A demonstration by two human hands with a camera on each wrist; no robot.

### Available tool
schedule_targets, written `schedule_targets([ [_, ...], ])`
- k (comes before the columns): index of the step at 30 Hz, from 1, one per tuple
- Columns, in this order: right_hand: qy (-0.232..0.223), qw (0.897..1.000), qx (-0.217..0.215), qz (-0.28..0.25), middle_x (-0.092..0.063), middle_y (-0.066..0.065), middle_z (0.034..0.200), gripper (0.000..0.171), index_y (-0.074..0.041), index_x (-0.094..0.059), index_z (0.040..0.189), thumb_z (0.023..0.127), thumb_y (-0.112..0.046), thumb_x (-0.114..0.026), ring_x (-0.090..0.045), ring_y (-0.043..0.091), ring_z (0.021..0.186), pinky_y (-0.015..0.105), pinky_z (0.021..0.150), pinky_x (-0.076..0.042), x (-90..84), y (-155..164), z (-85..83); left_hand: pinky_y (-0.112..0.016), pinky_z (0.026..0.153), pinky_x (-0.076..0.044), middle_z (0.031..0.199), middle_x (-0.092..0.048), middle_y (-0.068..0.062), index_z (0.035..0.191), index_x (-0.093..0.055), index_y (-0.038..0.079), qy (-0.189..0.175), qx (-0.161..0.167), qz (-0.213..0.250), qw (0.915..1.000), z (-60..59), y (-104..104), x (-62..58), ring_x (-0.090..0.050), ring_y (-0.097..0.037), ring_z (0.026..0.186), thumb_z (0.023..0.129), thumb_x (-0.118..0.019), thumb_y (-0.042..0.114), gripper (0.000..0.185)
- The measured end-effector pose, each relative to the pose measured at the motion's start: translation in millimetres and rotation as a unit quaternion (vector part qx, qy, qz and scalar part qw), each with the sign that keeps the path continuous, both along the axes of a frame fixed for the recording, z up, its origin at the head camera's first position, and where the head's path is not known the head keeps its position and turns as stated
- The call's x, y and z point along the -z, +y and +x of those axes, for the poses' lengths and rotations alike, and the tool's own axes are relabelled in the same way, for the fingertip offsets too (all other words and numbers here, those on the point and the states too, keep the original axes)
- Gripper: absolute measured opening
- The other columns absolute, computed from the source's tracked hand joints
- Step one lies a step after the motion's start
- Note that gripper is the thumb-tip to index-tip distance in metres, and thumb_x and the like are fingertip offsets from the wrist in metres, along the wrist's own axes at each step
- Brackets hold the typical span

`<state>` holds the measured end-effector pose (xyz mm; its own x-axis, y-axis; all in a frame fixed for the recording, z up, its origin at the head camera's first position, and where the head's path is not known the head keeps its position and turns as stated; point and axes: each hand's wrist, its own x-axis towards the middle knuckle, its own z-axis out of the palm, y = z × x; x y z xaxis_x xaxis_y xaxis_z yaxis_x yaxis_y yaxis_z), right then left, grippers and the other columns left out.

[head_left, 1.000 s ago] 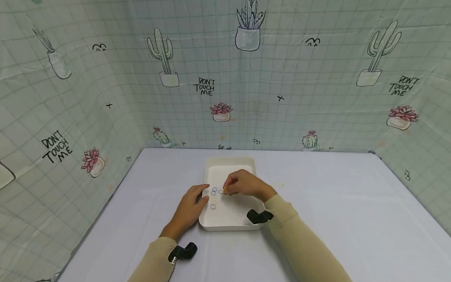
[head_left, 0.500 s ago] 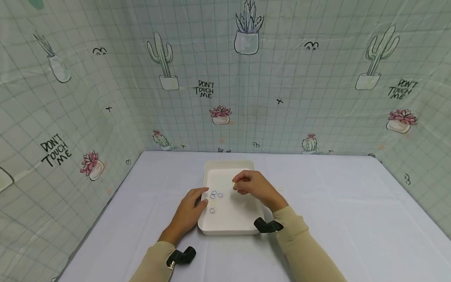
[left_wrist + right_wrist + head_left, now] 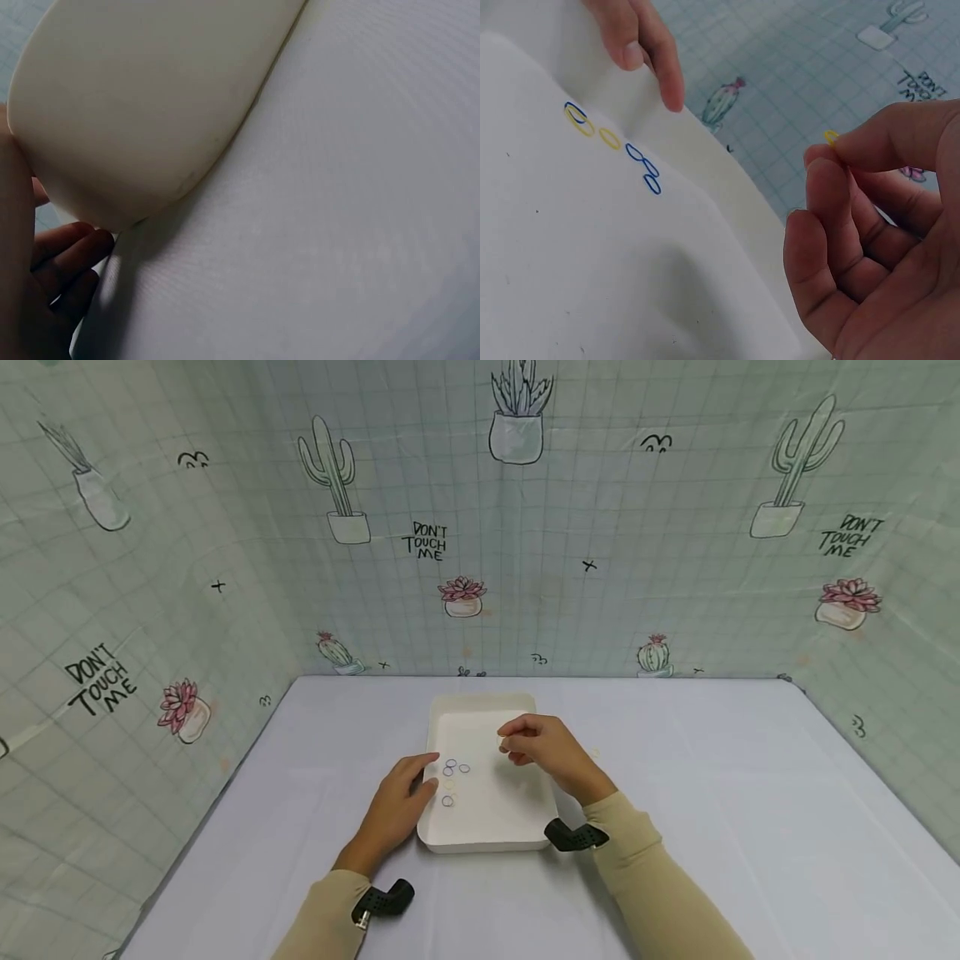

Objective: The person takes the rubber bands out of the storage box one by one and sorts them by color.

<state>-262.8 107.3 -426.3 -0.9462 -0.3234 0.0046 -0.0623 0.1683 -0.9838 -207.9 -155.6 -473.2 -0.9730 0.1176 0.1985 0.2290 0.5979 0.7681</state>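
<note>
My left hand (image 3: 397, 802) holds the left rim of a white tray (image 3: 487, 828), its thumb and forefinger tips over the edge. In the left wrist view, other fingers (image 3: 71, 255) curl beside the tray's outer wall. Above the tray's right half, my right hand (image 3: 551, 750) pinches a thin yellow rubber band (image 3: 830, 137) between thumb and forefinger; mostly the fingertips hide it. Inside the tray, along the left side, lie several blue and yellow rubber bands, among them a blue band (image 3: 652, 184) and a yellow band (image 3: 609, 139).
A faint yellow band (image 3: 596, 752) lies on the white tablecloth (image 3: 720, 802) to the right of the tray. Behind the table hangs a gridded cloth (image 3: 555, 610) printed with cacti, and it also closes off both sides.
My right hand has lifted away from the blue bands and moved right, still pinching the yellow band. The left hand stays at the tray's rim. The head view has shifted slightly.
</note>
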Motion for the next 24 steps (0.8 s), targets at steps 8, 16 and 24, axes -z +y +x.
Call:
schedule_targets([
  [8,-0.002,1.000,0.015,-0.020,-0.069,0.014,0.098,0.027,0.011,-0.065,0.116,0.095,-0.007,-0.063,-0.063,0.041,0.096,0.034,0.078,-0.056,-14.6,14,6.8,-0.051,0.114,-0.033,0.144,-0.052,-0.008,0.143,-0.056,0.016,-0.003,0.012,-0.001,0.9999,-5.3,4,-6.9,-0.043,-0.027,0.139,0.100,-0.059,0.023,0.044],
  [16,-0.015,0.999,0.022,-0.037,-0.069,0.013,0.098,0.034,0.011,-0.064,0.120,0.094,-0.011,-0.065,-0.062,0.043,0.099,0.034,0.079,-0.056,-12.7,25,6.7,-0.052,0.114,-0.033,0.143,-0.052,-0.008,0.144,-0.056,0.016,-0.004,0.003,0.004,1.0000,-1.8,2,-3.6,-0.043,-0.028,0.139,0.101,-0.059,0.023,0.044],
  [24,-0.025,0.998,0.037,-0.048,-0.069,0.014,0.098,0.032,0.010,-0.064,0.120,0.095,-0.010,-0.064,-0.062,0.039,0.095,0.033,0.078,-0.055,-7.0,30,10.4,-0.052,0.113,-0.033,0.144,-0.052,-0.008,0.144,-0.055,0.017,-0.014,-0.001,-0.006,0.9999,2.4,-2,-2.3,-0.042,-0.029,0.139,0.101,-0.059,0.023,0.044],
])
